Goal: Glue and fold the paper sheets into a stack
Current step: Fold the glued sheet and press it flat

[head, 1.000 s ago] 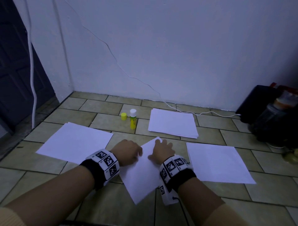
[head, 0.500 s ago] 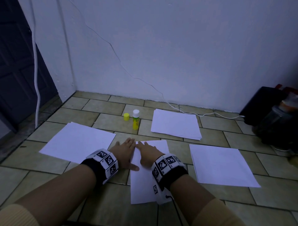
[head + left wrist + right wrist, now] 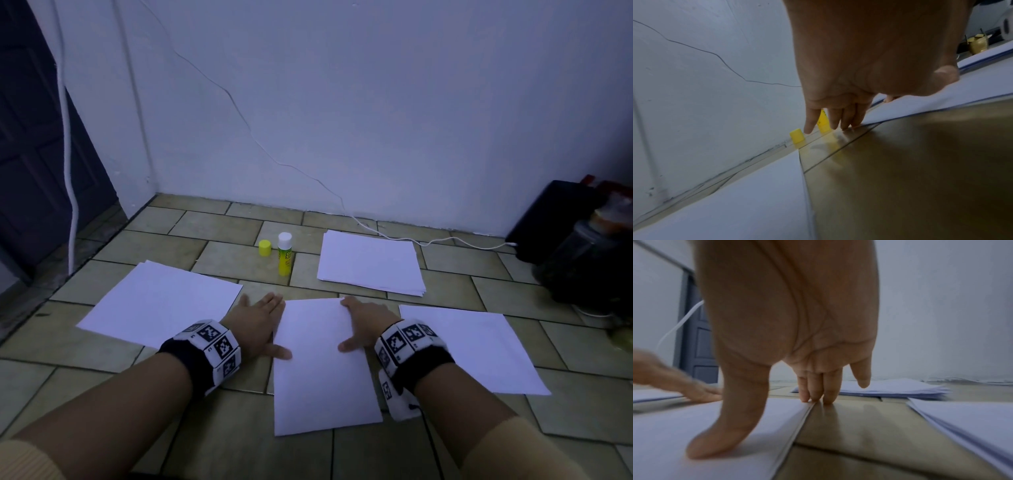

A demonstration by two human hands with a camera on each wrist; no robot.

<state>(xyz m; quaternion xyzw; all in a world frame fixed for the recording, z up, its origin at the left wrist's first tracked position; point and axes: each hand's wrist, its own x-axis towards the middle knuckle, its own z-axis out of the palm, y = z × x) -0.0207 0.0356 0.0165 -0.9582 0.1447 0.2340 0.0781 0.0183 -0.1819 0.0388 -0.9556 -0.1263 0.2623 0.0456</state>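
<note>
A folded white sheet [image 3: 322, 366] lies on the tiled floor straight in front of me. My left hand [image 3: 257, 325] lies flat along its left edge, thumb on the paper, fingers straight. My right hand [image 3: 364, 323] rests flat along its right edge, thumb [image 3: 719, 439] pressing the sheet [image 3: 694, 434] and fingertips [image 3: 816, 395] at the far right corner. In the left wrist view the left hand's fingers [image 3: 838, 120] touch the floor beside the sheet's far corner. An open yellow glue stick [image 3: 284, 254] stands behind, its yellow cap [image 3: 264, 247] beside it.
A stack of white sheets [image 3: 371, 262] lies at the back right, a few more sheets [image 3: 161, 305] at the left, and another pile [image 3: 472, 349] at the right. A white cable [image 3: 428, 241] runs along the wall to dark objects [image 3: 582, 260] at far right.
The centre sheet turned from slanted to square with me. Both hands slid apart from its middle to its left and right edges, fingers straightened.
</note>
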